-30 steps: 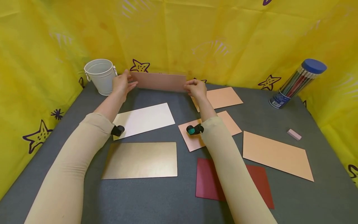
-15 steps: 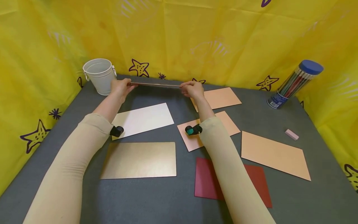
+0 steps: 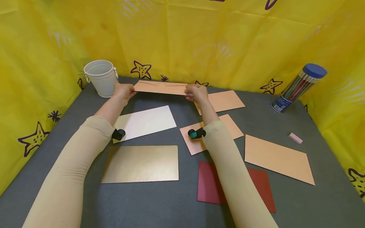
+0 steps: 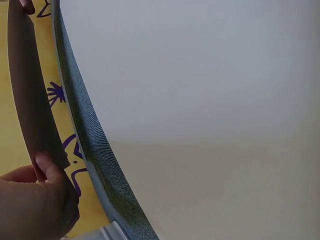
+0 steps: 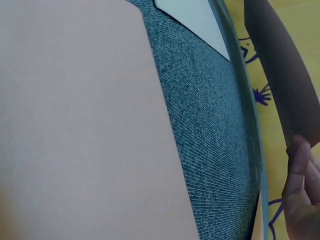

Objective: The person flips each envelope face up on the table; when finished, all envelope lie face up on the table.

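A peach envelope (image 3: 161, 89) is held up above the far side of the table, its back with the flap lines facing up. My left hand (image 3: 123, 92) pinches its left end, thumb and fingers on opposite faces, as the left wrist view shows on the envelope (image 4: 30, 90). At the other end my right hand (image 3: 198, 94) pinches the right edge; in the right wrist view thumb and fingers grip the envelope (image 5: 285, 75). Below lie a white rectangle (image 3: 148, 122) and a gold one (image 3: 142, 163), both flat. The right forearm partly hides a pale peach rectangle (image 3: 232, 125).
A white bucket (image 3: 104, 82) stands beside the left hand. Further peach rectangles (image 3: 225, 100) lie to the right, with a red one (image 3: 211, 186) partly under the right sleeve. A blue-lidded pencil tub (image 3: 297, 88) and a small pink block (image 3: 295, 138) are at far right.
Both hands keep their grip while the envelope tips over: first its plain side faces the camera, then only its edge, now the flap side. The hands drop slightly.
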### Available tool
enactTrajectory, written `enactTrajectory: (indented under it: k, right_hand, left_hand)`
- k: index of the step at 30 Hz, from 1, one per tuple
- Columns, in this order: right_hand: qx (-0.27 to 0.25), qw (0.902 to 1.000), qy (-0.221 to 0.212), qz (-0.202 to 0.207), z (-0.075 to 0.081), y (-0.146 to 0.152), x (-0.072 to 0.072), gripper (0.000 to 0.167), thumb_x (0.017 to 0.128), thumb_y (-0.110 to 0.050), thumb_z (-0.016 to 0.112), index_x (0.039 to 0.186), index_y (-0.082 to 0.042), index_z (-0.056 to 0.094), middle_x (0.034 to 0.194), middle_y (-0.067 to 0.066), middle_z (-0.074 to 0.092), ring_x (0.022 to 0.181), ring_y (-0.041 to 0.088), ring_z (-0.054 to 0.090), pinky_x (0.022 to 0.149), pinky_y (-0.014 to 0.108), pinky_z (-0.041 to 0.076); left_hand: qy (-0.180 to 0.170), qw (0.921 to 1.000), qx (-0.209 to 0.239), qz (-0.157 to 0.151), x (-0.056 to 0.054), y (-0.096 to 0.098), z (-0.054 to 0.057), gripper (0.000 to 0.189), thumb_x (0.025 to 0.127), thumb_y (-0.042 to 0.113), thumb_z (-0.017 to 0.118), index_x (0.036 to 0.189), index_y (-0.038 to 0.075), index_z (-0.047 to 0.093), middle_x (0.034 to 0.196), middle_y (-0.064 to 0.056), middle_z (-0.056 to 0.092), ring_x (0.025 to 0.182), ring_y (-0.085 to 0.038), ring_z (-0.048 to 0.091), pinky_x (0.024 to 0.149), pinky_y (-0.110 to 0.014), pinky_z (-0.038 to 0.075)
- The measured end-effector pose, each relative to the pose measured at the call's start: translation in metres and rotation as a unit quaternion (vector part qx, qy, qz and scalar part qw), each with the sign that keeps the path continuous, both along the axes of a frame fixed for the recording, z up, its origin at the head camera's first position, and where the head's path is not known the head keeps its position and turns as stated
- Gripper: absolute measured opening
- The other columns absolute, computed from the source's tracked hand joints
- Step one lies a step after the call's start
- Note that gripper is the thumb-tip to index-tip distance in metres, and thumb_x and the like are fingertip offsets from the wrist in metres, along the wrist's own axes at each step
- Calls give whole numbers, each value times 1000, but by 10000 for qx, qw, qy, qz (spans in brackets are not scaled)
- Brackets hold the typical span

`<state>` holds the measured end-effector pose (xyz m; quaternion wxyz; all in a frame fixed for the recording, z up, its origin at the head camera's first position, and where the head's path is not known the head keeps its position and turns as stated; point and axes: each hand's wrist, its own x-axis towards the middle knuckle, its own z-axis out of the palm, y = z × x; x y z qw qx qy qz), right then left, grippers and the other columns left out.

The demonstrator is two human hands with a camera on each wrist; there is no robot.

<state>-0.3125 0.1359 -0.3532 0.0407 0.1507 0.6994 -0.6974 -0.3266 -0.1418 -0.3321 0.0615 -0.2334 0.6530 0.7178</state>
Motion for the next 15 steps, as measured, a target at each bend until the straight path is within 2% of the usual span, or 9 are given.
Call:
enactTrajectory:
  k: [3, 5, 7, 9, 11, 13, 15]
  right_hand:
    - [-58, 10000, -27, 28, -1, 0, -1, 38, 83, -1, 69, 121, -2, 68, 95, 6, 63, 61, 9, 64, 57, 18, 56]
    - [-99, 9999, -23, 1, -2, 0, -2, 42, 81, 2, 69, 123, -1, 66, 92, 8, 61, 60, 10, 63, 57, 18, 56]
    - [-118, 9999, -22, -49, -2, 0, -2, 44, 81, 3, 70, 125, 0, 65, 94, 9, 61, 61, 11, 63, 58, 18, 57]
    - [-105, 9999, -34, -75, -3, 0, -2, 45, 81, 4, 71, 125, 1, 64, 100, 11, 62, 64, 11, 64, 61, 18, 58]
    - [-86, 9999, -82, -79, -4, 1, -2, 44, 82, 4, 72, 125, 3, 64, 110, 15, 64, 69, 12, 66, 67, 21, 60]
    - [-37, 9999, -138, -59, -4, 2, -2, 43, 82, 4, 73, 124, 4, 65, 119, 18, 64, 74, 14, 67, 74, 23, 60]
    - [-34, 9999, -155, -13, -4, 2, -2, 41, 82, 6, 73, 123, 5, 65, 126, 21, 62, 76, 14, 67, 75, 24, 60]
  left_hand:
    - [-12, 9997, -215, -119, 0, 0, -1, 64, 91, -13, 46, 151, -3, 27, 151, -12, 40, 87, -8, 52, 69, -8, 51]
    - [9, 9992, -350, -192, 0, 0, -3, 63, 90, -13, 47, 150, -5, 31, 154, -12, 39, 81, -7, 52, 66, -8, 50]
    - [38, 9984, -511, -250, 0, -1, -5, 59, 90, -13, 47, 148, -7, 35, 144, -12, 46, 74, -5, 52, 66, -9, 51]
    - [99, 9974, -650, -307, 0, -1, -7, 55, 91, -12, 48, 145, -9, 39, 127, -9, 50, 66, -3, 52, 68, -10, 52]
    - [133, 9965, -771, -309, 0, -2, -9, 50, 92, -10, 51, 141, -9, 44, 122, -8, 51, 61, -2, 52, 69, -10, 52]
    - [137, 9958, -831, -358, -1, -3, -11, 48, 93, -8, 52, 141, -8, 45, 126, -10, 52, 60, 0, 53, 70, -9, 53]
    - [123, 9954, -858, -418, -2, -4, -12, 50, 93, -8, 53, 142, -8, 45, 140, -15, 48, 61, 1, 53, 72, -9, 53]
